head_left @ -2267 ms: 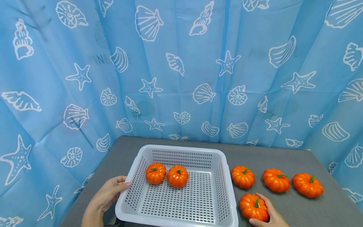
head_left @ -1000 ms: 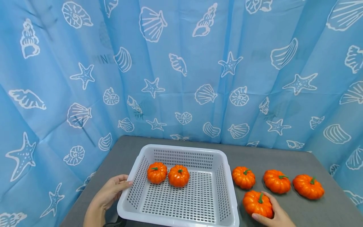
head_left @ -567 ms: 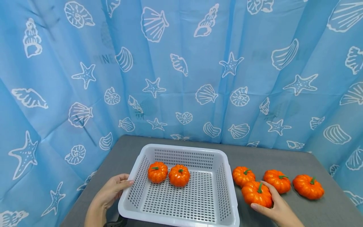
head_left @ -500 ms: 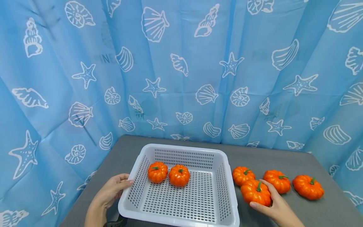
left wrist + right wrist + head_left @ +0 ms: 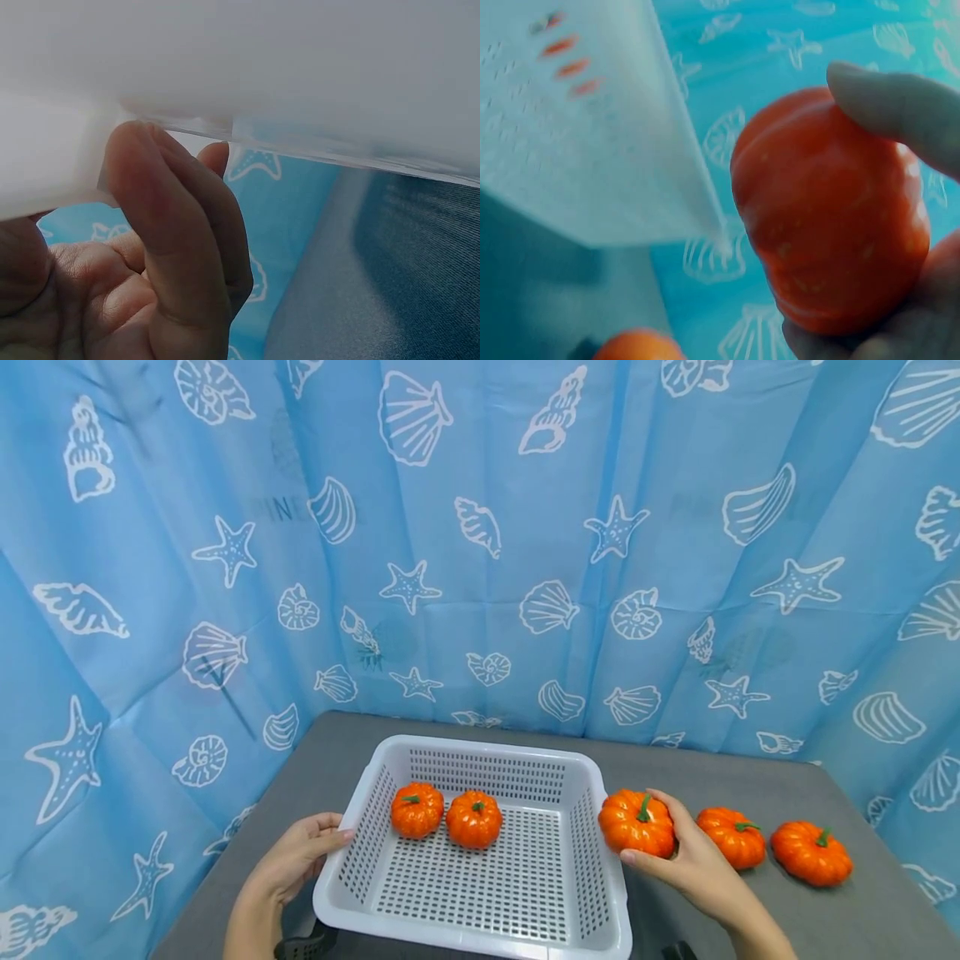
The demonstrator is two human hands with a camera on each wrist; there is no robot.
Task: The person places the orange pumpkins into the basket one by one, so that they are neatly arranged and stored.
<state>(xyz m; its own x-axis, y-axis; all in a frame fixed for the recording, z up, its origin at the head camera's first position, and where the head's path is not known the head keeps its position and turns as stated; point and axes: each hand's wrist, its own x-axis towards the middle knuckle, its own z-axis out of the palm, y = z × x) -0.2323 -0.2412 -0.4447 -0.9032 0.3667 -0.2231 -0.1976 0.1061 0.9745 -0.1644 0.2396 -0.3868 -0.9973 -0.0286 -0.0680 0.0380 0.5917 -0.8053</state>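
Note:
My right hand (image 5: pixel 686 852) grips a small orange pumpkin (image 5: pixel 636 822) with a green stem, thumb on its near side and fingers behind. It is raised at the right rim of the white perforated plastic basket (image 5: pixel 510 942); in the right wrist view the pumpkin (image 5: pixel 829 217) hangs off the table, beside the basket's wall (image 5: pixel 622 165). My left hand (image 5: pixel 296 856) holds the basket's left rim, thumb on top; in the left wrist view its curled fingers (image 5: pixel 180 217) reach under the edge. Two pumpkins, one left (image 5: pixel 417 810) and one right (image 5: pixel 474 819), sit inside the basket towards the back left.
On the grey table (image 5: pixel 750 764), right of the basket, lie a pumpkin (image 5: pixel 731 837) and another (image 5: pixel 812 853) farther right. One more, hidden in the head view behind the held pumpkin, shows as an orange top (image 5: pixel 639 346) in the right wrist view. A blue seashell curtain (image 5: pixel 480 568) surrounds the table.
My right hand has lifted the pumpkin from the table near the basket's front right and carried it up, away and left to the right rim. The left hand keeps its hold.

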